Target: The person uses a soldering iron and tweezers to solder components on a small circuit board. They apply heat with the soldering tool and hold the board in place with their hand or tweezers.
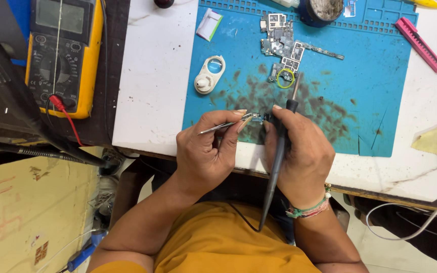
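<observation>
At nine o'clock of the bench lies a yellow multimeter with a red lead plugged in its lower edge. Toward the middle, a white loupe rests on the left part of the blue mat, at about ten o'clock from the hands. The left hand is closed on thin tweezers, whose tips pinch a small part just above the stained zone of the mat, between both hands. This part looks very light, stiff and fragile; I judge it should be taken only by its edges, with soft pressure, because it can slip or spring out from the metal tips. The right hand is clenched around a dark iron, like a pen, its tip pointing to twelve o'clock; the cord goes down toward the body. At twelve o'clock from the hands lies a bare board. At two o'clock, a pink tool lies at the mat's corner.
</observation>
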